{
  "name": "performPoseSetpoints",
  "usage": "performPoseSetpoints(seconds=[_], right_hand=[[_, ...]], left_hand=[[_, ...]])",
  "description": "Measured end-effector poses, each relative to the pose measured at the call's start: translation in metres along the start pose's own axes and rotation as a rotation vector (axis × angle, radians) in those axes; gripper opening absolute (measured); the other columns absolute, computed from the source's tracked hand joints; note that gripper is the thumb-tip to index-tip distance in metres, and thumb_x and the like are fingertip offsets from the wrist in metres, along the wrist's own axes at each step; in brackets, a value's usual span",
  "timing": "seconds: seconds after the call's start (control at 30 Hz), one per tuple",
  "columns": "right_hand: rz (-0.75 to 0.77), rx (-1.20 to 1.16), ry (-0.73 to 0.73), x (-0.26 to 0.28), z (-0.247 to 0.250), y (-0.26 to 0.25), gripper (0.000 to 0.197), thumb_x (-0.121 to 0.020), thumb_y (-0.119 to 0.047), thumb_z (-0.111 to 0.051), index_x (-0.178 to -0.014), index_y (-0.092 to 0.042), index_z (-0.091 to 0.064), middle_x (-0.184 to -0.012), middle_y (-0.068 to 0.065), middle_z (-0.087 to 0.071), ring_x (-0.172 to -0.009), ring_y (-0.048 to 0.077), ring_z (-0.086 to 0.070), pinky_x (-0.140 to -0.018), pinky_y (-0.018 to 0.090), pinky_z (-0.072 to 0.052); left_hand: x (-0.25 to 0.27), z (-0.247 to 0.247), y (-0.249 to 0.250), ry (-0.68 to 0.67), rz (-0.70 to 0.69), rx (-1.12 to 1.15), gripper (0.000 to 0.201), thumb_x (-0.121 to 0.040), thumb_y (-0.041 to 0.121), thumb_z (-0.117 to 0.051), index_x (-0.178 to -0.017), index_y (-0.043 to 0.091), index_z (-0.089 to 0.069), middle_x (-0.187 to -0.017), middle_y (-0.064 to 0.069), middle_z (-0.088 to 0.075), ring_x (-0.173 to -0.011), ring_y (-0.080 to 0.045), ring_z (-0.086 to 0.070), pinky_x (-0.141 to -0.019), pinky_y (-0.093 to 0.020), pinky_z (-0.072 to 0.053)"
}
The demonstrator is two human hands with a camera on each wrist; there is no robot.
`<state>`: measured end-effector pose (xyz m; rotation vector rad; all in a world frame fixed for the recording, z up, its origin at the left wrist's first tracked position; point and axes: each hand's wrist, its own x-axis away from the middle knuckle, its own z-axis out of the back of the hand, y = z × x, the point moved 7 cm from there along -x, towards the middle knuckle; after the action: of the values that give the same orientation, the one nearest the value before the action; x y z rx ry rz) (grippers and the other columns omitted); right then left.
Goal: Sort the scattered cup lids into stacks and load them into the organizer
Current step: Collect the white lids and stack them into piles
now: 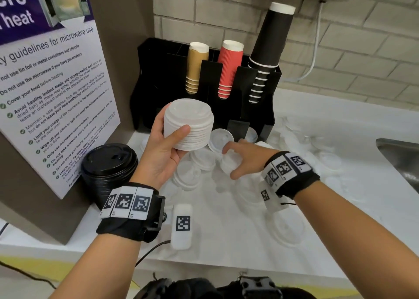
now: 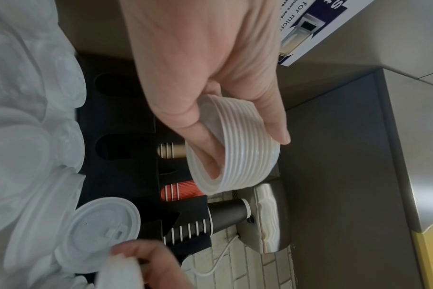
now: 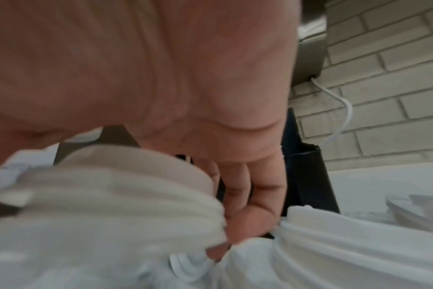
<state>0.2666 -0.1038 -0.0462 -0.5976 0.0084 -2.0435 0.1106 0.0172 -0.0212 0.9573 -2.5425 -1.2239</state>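
Nearest you on the counter (image 1: 226,242), your right hand (image 1: 243,159) is curling around a small clump of white lids (image 1: 227,161) among the scattered ones. Just beyond and left, your left hand (image 1: 163,149) is gripping the stack of white lids (image 1: 189,125), raised before the black organizer (image 1: 226,90) behind, so your left hand is nearer its slots.

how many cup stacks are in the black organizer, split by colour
tan cup stack: 1
red cup stack: 1
black cup stack: 1
total: 3 stacks, all standing in the organizer
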Motion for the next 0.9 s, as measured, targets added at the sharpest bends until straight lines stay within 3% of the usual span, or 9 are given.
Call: performPoseSetpoints(seconds=[0.13,0.27,0.33,0.53,0.63,0.73,0.83,0.9], right_hand=[[0.031,-0.059,-0.002,0.005,0.008,-0.008,0.072,-0.063,-0.043,-0.084,-0.124,-0.037,-0.044,-0.117,-0.001,-0.041,-0.111,0.021,-0.046,-0.098,0.038,-0.044],[0.135,0.084,-0.166,0.007,-0.026,-0.037,0.070,-0.061,-0.045,-0.086,-0.122,-0.035,-0.051,-0.114,-0.003,-0.049,-0.108,0.019,-0.050,-0.096,0.036,-0.046],[0.183,0.093,-0.177,0.005,-0.039,-0.048,0.071,-0.064,-0.043,-0.085,-0.125,-0.032,-0.050,-0.114,0.000,-0.050,-0.107,0.021,-0.051,-0.096,0.037,-0.046],[0.153,0.034,0.048,0.000,-0.013,-0.046,0.087,-0.075,-0.045,-0.076,-0.145,-0.023,-0.030,-0.135,0.009,-0.038,-0.118,0.027,-0.047,-0.099,0.038,-0.043],[0.096,0.086,0.109,0.007,0.007,-0.029,0.069,-0.081,-0.047,-0.070,-0.137,-0.017,-0.042,-0.132,0.008,-0.043,-0.118,0.027,-0.048,-0.098,0.036,-0.042],[-0.024,0.307,-0.043,0.024,0.001,-0.002,0.061,-0.080,-0.052,-0.069,-0.128,-0.020,-0.050,-0.123,0.003,-0.054,-0.108,0.022,-0.053,-0.087,0.029,-0.042],[-0.129,0.397,-0.201,0.037,-0.018,0.018,0.076,-0.073,-0.052,-0.075,-0.136,-0.024,-0.041,-0.119,0.003,-0.053,-0.098,0.021,-0.053,-0.083,0.032,-0.046],[-0.140,0.416,-0.195,0.038,-0.024,0.024,0.087,-0.067,-0.052,-0.080,-0.138,-0.027,-0.036,-0.119,0.003,-0.051,-0.105,0.023,-0.053,-0.085,0.035,-0.048]], left_hand=[[0.000,0.003,0.001,0.002,-0.015,0.007,0.068,-0.075,0.013,-0.071,-0.137,0.027,-0.047,-0.136,-0.002,-0.056,-0.121,-0.018,-0.060,-0.081,-0.026,-0.056],[0.000,0.002,0.004,-0.007,-0.037,-0.004,0.065,-0.079,0.010,-0.067,-0.138,0.026,-0.045,-0.139,-0.003,-0.054,-0.124,-0.019,-0.058,-0.083,-0.027,-0.056],[0.000,0.001,0.005,-0.014,-0.051,-0.004,0.064,-0.080,0.009,-0.067,-0.138,0.025,-0.045,-0.138,-0.003,-0.054,-0.124,-0.020,-0.057,-0.083,-0.027,-0.056],[0.000,-0.001,0.004,0.008,-0.050,-0.006,0.072,-0.077,0.012,-0.068,-0.143,0.023,-0.040,-0.142,-0.006,-0.051,-0.126,-0.022,-0.055,-0.083,-0.029,-0.057],[0.000,0.001,0.003,0.011,-0.051,-0.012,0.069,-0.081,0.010,-0.066,-0.143,0.023,-0.040,-0.142,-0.006,-0.050,-0.126,-0.022,-0.055,-0.083,-0.029,-0.057],[0.000,0.001,0.002,0.017,-0.051,-0.014,0.070,-0.080,0.009,-0.065,-0.144,0.022,-0.039,-0.143,-0.007,-0.050,-0.127,-0.023,-0.055,-0.081,-0.028,-0.057],[0.000,-0.001,0.001,0.007,-0.054,-0.017,0.068,-0.079,0.009,-0.064,-0.142,0.022,-0.041,-0.142,-0.006,-0.050,-0.127,-0.023,-0.055,-0.081,-0.027,-0.057],[0.000,-0.002,0.000,0.001,-0.056,-0.019,0.065,-0.081,0.008,-0.065,-0.140,0.024,-0.042,-0.141,-0.006,-0.050,-0.127,-0.023,-0.054,-0.082,-0.028,-0.056]])
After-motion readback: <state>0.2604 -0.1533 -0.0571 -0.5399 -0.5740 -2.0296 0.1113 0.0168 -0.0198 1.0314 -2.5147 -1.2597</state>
